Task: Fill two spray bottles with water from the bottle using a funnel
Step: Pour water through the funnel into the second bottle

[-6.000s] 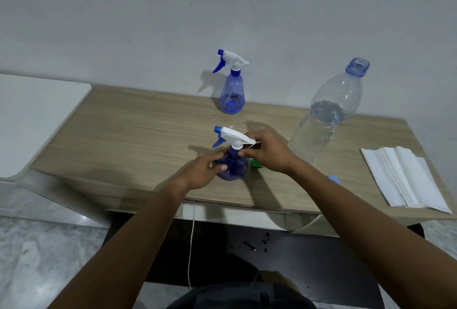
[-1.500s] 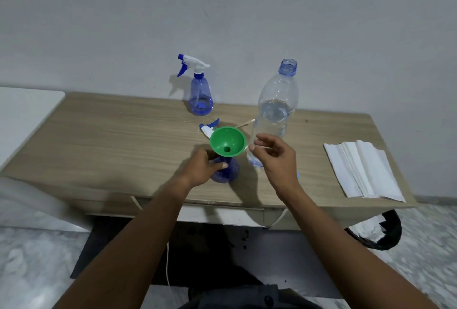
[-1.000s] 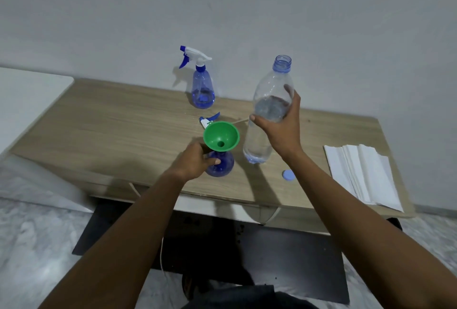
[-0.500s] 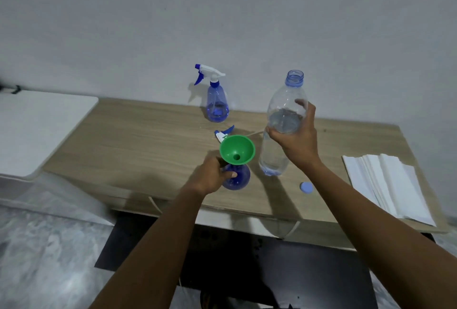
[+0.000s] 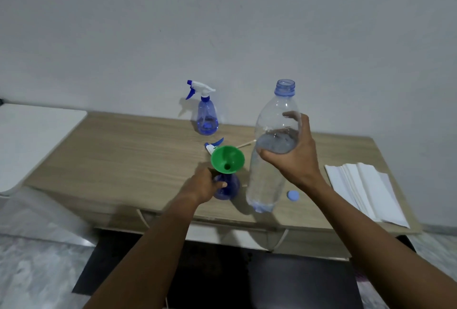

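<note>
1. Wrapping the bottle (image 5: 265,177) at mid-height, the right hand (image 5: 294,158) has its fingers and thumb curled round it. The open neck rises above the grip and the base extends below.
2. Left hand (image 5: 202,186) curls round the near sprayer (image 5: 232,185), whose body shows just right of the thumb.
3. Funnel (image 5: 227,158) sits in that sprayer's neck, just above the left grip and left of the right one.
4. Cap (image 5: 293,195) lies on the table (image 5: 123,155) below the right wrist.
5. Far sprayer (image 5: 207,116) stands beyond both grips.

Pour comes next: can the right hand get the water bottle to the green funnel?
Probably yes: right hand grips the water bottle just beside the green funnel, nothing between; left hand holds the spray bottle beneath it.
</note>
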`<action>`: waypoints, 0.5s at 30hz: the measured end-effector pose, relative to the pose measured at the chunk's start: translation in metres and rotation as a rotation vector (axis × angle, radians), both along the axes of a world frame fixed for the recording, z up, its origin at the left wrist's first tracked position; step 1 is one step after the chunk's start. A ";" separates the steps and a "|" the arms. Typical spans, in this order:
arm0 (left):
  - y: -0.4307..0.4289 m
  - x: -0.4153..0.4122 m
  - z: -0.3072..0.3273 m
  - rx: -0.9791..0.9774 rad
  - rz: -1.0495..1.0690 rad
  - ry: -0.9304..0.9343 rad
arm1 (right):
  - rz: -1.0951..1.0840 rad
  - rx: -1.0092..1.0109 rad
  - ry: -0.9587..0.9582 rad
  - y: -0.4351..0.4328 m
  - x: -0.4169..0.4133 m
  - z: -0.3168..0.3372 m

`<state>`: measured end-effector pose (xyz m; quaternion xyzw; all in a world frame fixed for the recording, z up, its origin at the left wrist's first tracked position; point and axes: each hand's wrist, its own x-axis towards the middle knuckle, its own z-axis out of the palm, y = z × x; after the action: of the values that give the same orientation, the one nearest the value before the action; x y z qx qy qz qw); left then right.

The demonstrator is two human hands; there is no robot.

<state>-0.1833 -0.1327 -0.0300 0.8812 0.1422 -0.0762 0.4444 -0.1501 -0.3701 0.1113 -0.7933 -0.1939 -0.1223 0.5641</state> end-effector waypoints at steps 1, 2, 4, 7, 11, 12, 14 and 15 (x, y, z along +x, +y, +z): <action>0.000 0.000 -0.001 -0.010 -0.006 -0.001 | 0.014 -0.016 0.016 -0.002 -0.002 0.002; 0.002 0.002 -0.006 -0.009 -0.016 -0.006 | 0.026 -0.037 0.029 -0.004 -0.004 0.003; 0.001 0.001 -0.005 -0.007 -0.027 -0.016 | 0.044 -0.077 0.044 -0.008 -0.008 0.005; 0.006 0.006 -0.016 -0.041 -0.031 -0.023 | 0.038 -0.128 0.041 -0.014 -0.010 0.006; 0.003 0.003 -0.011 -0.053 -0.028 -0.061 | 0.037 -0.215 0.081 -0.023 -0.008 -0.002; 0.001 0.000 -0.006 -0.056 -0.023 -0.066 | 0.040 -0.231 0.098 -0.026 -0.008 -0.004; -0.001 -0.002 -0.001 -0.060 -0.011 -0.060 | 0.040 -0.276 0.113 -0.029 -0.007 -0.008; 0.000 -0.002 -0.002 -0.066 -0.009 -0.054 | 0.041 -0.299 0.116 -0.031 -0.007 -0.009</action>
<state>-0.1848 -0.1331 -0.0323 0.8685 0.1237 -0.0589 0.4764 -0.1574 -0.4008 0.1020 -0.8700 -0.1933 -0.0344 0.4522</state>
